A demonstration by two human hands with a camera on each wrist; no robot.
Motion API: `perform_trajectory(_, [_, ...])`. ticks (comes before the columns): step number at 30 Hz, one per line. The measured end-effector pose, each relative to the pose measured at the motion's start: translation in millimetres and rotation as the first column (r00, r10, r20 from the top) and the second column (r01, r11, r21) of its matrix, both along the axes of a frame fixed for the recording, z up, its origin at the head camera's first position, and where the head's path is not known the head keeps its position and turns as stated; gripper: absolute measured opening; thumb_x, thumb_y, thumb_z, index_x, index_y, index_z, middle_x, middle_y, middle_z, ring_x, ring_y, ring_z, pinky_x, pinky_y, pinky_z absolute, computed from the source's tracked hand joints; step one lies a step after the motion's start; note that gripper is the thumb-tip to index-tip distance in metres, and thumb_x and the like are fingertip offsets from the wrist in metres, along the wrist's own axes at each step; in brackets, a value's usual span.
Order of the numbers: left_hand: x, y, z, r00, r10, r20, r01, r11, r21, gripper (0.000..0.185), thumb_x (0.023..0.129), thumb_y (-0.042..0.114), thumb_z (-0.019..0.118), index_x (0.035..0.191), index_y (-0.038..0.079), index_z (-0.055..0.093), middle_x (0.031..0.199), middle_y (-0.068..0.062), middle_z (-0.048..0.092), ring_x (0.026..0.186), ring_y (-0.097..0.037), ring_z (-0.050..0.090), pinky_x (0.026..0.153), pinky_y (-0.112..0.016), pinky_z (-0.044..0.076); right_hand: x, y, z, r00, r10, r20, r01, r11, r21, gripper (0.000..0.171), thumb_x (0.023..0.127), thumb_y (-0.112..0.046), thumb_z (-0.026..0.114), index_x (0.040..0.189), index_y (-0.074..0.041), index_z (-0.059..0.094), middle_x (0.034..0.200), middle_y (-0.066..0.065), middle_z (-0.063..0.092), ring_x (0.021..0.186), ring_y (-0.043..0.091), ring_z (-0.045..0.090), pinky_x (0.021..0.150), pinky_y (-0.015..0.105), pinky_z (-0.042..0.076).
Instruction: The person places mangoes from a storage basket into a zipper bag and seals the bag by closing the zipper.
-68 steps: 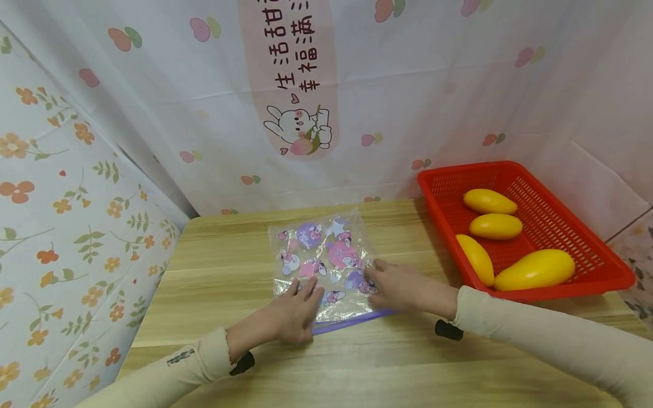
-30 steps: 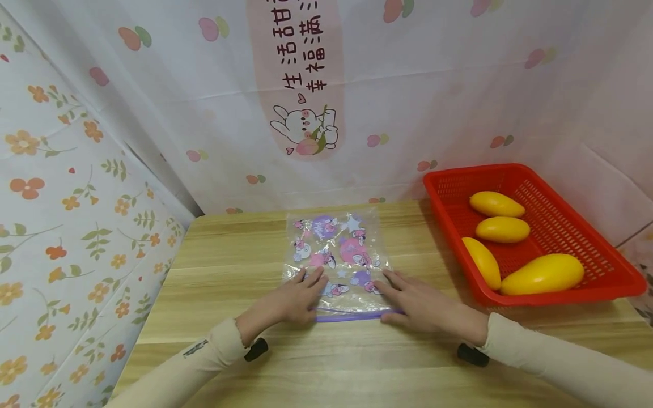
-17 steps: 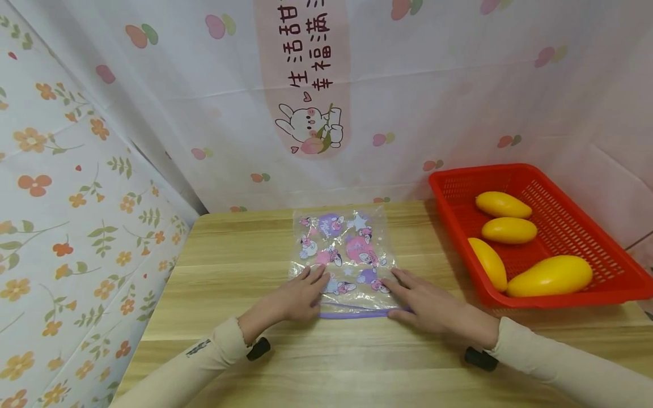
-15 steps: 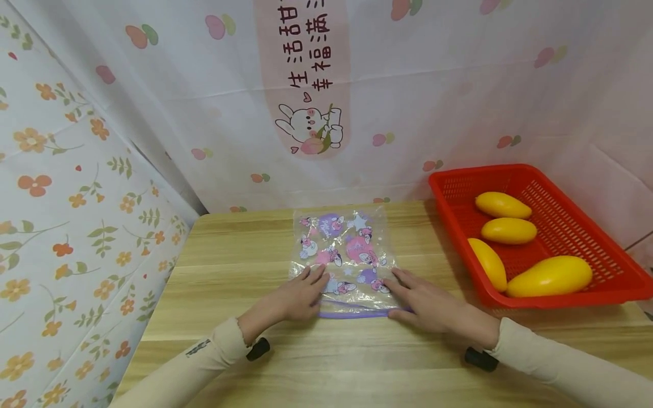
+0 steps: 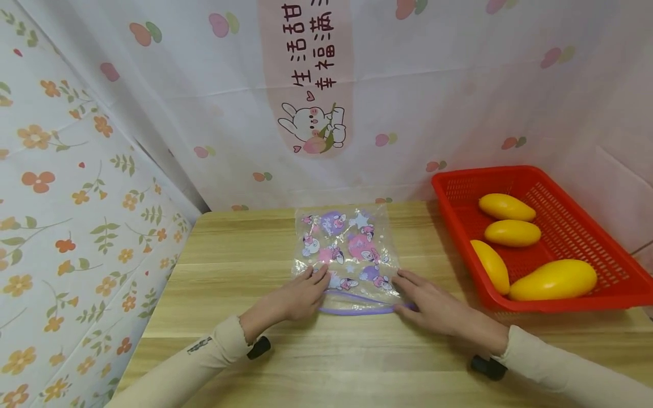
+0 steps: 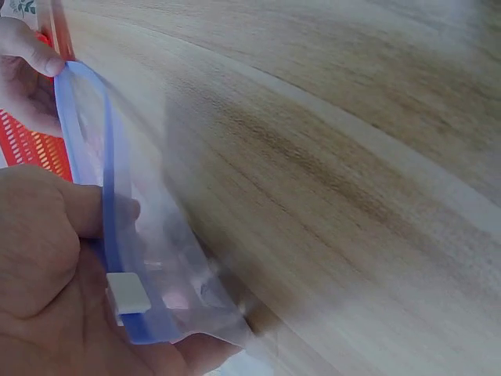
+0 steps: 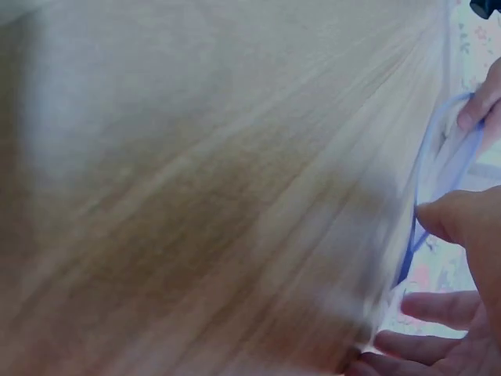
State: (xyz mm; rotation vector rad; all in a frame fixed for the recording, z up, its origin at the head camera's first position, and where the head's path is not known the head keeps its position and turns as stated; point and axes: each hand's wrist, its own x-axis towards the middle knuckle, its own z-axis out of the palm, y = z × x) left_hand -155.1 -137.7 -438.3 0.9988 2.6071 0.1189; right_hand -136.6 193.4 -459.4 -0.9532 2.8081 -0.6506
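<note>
A clear plastic zip bag [image 5: 342, 266] printed with pink and purple cartoon figures lies on the wooden table, its purple-edged mouth towards me and gaping. My left hand [image 5: 302, 297] holds the bag's near left corner. In the left wrist view its thumb reaches into the mouth, the tip showing through the plastic, close to a white slider [image 6: 127, 293]. At the near right corner is my right hand [image 5: 433, 303], its fingers stretched along the bag. The right wrist view shows that thumb touching the purple strip [image 7: 409, 251], with the other fingers spread apart from it.
A red plastic basket [image 5: 576, 207] stands at the table's back right, holding several yellow mangoes [image 5: 553, 280]. Behind the wooden table [image 5: 357, 362] hangs a patterned white curtain [image 5: 214, 102], with a floral cloth [image 5: 76, 226] along the left.
The bag has shifted away from me and straightened, and its mouth has parted. My right hand has slid back towards the near corner. The view has turned slightly left.
</note>
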Motion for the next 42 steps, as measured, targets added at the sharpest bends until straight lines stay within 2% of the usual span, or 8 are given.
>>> perform_trajectory(10, [-3.2,-0.4,-1.4,1.0,-0.008,-0.023,0.01,0.997,0.079,0.049,0.111,0.015,0.034,0.153,-0.01,0.032,0.159,-0.028,0.026,0.144,-0.048,0.025,0.119,-0.05,0.019,-2.2,-0.1,2.8,0.982,-0.172,0.08,0.185,0.961,-0.204,0.07,0.088,-0.021,0.082,0.142,0.004,0.045,0.128,0.019,0.055,0.101,0.025,0.062,0.087,0.043,0.057])
perform_trajectory(14, [-4.5,-2.0,-1.6,1.0,0.001,-0.013,0.0,0.991,0.133,0.048,0.11,0.013,0.037,0.155,-0.005,0.034,0.159,-0.026,0.028,0.144,-0.047,0.026,0.118,-0.052,0.019,-6.6,0.1,4.3,0.946,-0.224,0.234,0.285,0.917,-0.277,0.075,0.088,-0.021,0.083,0.142,0.01,0.04,0.121,0.021,0.057,0.096,0.026,0.063,0.083,0.04,0.058])
perform_trajectory(21, [-6.4,-5.6,-3.9,1.0,0.027,0.006,-0.028,0.981,0.192,0.047,0.111,0.014,0.038,0.157,0.006,0.038,0.158,-0.026,0.03,0.143,-0.048,0.028,0.118,-0.052,0.02,-7.4,1.0,5.3,0.786,-0.292,0.545,0.499,0.821,-0.278,0.08,0.086,-0.02,0.084,0.141,0.014,0.038,0.116,0.019,0.063,0.094,0.026,0.059,0.075,0.03,0.055])
perform_trajectory(24, [-5.9,-5.8,-4.7,0.999,0.039,0.024,-0.043,0.978,0.203,0.047,0.111,0.015,0.038,0.157,0.008,0.038,0.158,-0.025,0.031,0.143,-0.047,0.028,0.118,-0.052,0.02,-3.9,-0.2,3.4,0.704,-0.264,0.659,0.572,0.761,-0.306,0.078,0.086,-0.02,0.084,0.14,0.014,0.039,0.109,0.016,0.067,0.091,0.025,0.061,0.076,0.028,0.054])
perform_trajectory(26, [-5.1,-5.2,-4.4,0.999,0.041,0.032,-0.047,0.976,0.212,0.048,0.111,0.015,0.038,0.158,0.009,0.038,0.158,-0.025,0.031,0.144,-0.047,0.027,0.118,-0.052,0.02,-0.7,-2.1,1.8,0.647,-0.188,0.739,0.611,0.708,-0.354,0.07,0.088,-0.016,0.082,0.137,0.015,0.041,0.103,0.015,0.069,0.088,0.023,0.064,0.079,0.029,0.056])
perform_trajectory(31, [-3.8,-3.8,-4.0,0.999,0.035,0.039,-0.043,0.974,0.225,0.047,0.11,0.014,0.038,0.157,0.009,0.038,0.158,-0.025,0.032,0.144,-0.045,0.028,0.118,-0.052,0.019,5.8,-5.4,-3.4,0.5,0.098,0.861,0.708,0.526,-0.471,0.037,0.097,-0.002,0.068,0.122,0.018,0.049,0.097,0.018,0.071,0.085,0.022,0.071,0.084,0.037,0.058])
perform_trajectory(34, [-3.1,-4.2,-3.8,0.998,0.04,0.048,-0.05,0.973,0.225,0.047,0.111,0.015,0.037,0.157,0.011,0.04,0.158,-0.025,0.032,0.143,-0.047,0.028,0.118,-0.052,0.021,6.3,-4.8,-6.1,0.452,0.193,0.871,0.738,0.467,-0.487,0.025,0.1,-0.001,0.062,0.117,0.014,0.054,0.1,0.022,0.071,0.089,0.026,0.073,0.087,0.039,0.056])
perform_trajectory(42, [-1.1,-4.7,-5.3,0.996,0.067,0.056,-0.078,0.97,0.23,0.047,0.111,0.017,0.036,0.158,0.016,0.04,0.158,-0.023,0.033,0.143,-0.049,0.027,0.117,-0.055,0.022,4.3,-3.8,-10.6,0.395,0.259,0.882,0.769,0.432,-0.471,0.023,0.1,-0.001,0.063,0.118,0.011,0.057,0.109,0.024,0.071,0.101,0.032,0.071,0.093,0.041,0.053])
